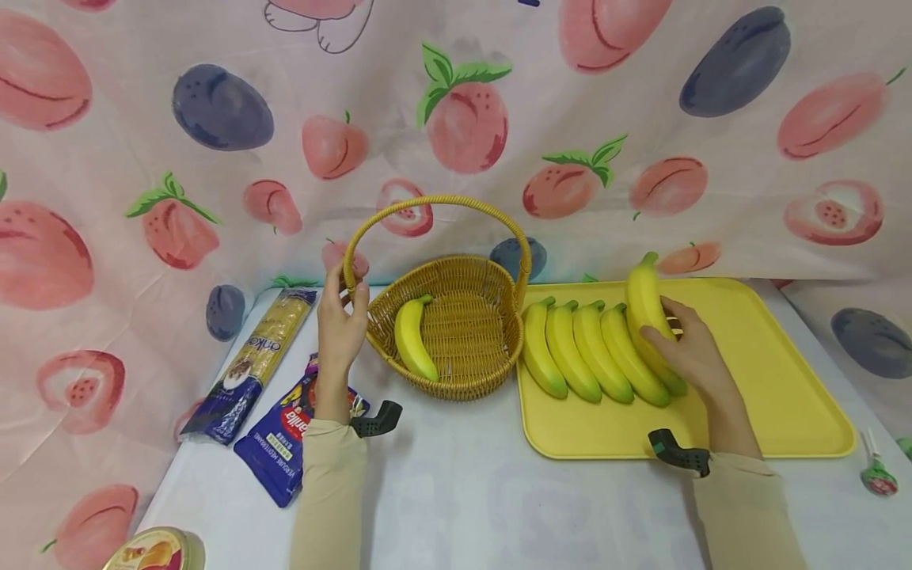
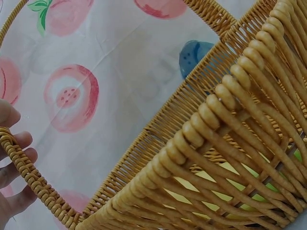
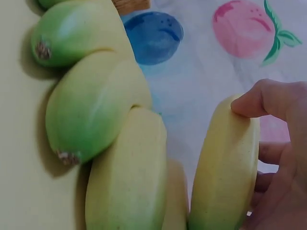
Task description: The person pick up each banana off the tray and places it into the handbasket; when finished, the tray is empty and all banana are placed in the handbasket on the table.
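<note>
My left hand [image 1: 342, 324] grips the left side of the arched handle [image 1: 442, 202] of a wicker basket [image 1: 473, 380]. In the left wrist view, fingers [image 2: 19, 201] curl round the handle's lower part [image 2: 36, 182]. One yellow banana [image 1: 411, 336] lies inside the basket. Over at the yellow tray [image 1: 769, 364], my right hand [image 1: 687, 340] holds a banana [image 1: 644, 297] between thumb and fingers, its stem pointing up. The right wrist view has this held banana [image 3: 225, 163] standing apart from its neighbours. Several bananas [image 1: 584, 356] lie side by side along the tray's left part.
Left of the basket lie a long pasta packet [image 1: 252, 360] and a blue pouch [image 1: 274, 443], partly behind the left forearm. A round tin [image 1: 153, 550] sits at the near left corner. Right of the tray lies a lollipop [image 1: 879, 475]. Fruit-printed cloth [image 1: 456, 182] hangs behind.
</note>
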`<state>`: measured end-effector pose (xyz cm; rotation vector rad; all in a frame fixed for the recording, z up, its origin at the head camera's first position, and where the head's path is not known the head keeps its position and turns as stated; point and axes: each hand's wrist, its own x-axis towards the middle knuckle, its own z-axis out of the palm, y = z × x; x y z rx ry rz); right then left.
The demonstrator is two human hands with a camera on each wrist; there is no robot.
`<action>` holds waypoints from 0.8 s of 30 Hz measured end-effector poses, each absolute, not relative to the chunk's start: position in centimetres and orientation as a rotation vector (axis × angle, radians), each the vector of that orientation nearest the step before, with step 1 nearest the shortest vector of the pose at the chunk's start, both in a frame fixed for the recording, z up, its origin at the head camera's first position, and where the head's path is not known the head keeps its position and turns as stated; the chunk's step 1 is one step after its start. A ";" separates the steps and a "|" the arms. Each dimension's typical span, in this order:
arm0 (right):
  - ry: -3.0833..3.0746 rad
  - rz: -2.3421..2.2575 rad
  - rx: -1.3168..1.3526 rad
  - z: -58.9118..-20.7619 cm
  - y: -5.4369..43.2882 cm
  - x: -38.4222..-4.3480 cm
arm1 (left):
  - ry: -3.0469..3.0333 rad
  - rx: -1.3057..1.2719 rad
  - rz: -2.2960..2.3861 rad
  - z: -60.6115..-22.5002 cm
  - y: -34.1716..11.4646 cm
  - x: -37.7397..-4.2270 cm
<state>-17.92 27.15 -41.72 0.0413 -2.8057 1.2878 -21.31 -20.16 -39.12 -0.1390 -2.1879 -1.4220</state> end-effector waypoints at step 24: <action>-2.926 1.312 0.410 -39.7 23.1 -16.9 | -2.191 -0.156 -1.392 -39.1 -20.1 -21.3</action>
